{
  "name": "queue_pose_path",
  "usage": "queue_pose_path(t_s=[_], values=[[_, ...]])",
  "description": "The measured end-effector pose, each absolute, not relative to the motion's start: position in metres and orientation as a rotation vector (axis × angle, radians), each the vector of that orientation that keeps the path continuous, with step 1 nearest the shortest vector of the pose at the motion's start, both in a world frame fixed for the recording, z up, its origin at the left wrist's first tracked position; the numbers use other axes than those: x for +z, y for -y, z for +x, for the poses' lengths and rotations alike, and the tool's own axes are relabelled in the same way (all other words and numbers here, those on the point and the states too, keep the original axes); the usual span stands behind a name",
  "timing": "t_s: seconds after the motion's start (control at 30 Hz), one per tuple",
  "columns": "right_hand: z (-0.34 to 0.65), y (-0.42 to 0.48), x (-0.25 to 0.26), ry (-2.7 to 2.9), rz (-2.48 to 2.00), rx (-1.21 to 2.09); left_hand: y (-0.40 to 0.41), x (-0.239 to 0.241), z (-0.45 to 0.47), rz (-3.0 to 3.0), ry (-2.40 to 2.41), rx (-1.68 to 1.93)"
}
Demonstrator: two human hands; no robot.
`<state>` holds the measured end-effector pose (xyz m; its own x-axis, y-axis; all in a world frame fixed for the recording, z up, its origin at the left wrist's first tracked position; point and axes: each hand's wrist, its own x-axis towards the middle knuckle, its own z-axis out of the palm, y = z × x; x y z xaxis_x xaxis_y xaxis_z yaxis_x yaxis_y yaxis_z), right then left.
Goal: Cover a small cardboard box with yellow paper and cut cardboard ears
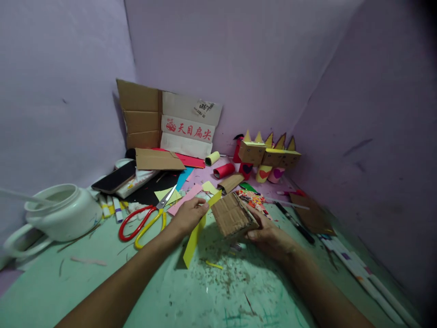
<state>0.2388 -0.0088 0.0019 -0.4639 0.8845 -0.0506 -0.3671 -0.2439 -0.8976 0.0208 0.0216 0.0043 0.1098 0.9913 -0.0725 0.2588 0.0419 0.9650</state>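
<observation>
In my right hand [268, 232] is a small cardboard box [230, 213], gripped along its right side and tilted above the green tabletop [164, 291]. My left hand [191, 214] pinches a long yellow paper strip [195, 241] near its upper part, just left of the box. The strip's lower end hangs down to the table. Scissors [159, 210] with one red and one yellow handle loop lie open to the left of my left hand. A small yellow paper scrap [214, 264] rests below the box.
Cardboard figures [269, 155] with pointed ears stand at the back right. A red paper tube [224, 170] lies behind the box. At the left are a white pot [64, 214] and a phone [115, 176]. A black cutter knife [295, 222] and markers [358, 273] lie right.
</observation>
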Motion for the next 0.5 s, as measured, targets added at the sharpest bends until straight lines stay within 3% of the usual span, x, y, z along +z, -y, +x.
queue_pose_path(t_s=[0.3,0.5], values=[[0.239,0.010,-0.002,1.059,-0.823,1.812,-0.025,-0.001,0.018,1.528,-1.332,0.994],[0.235,0.009,-0.002,1.298,-0.887,1.301,-0.011,0.022,0.018,1.518,-1.327,1.185]])
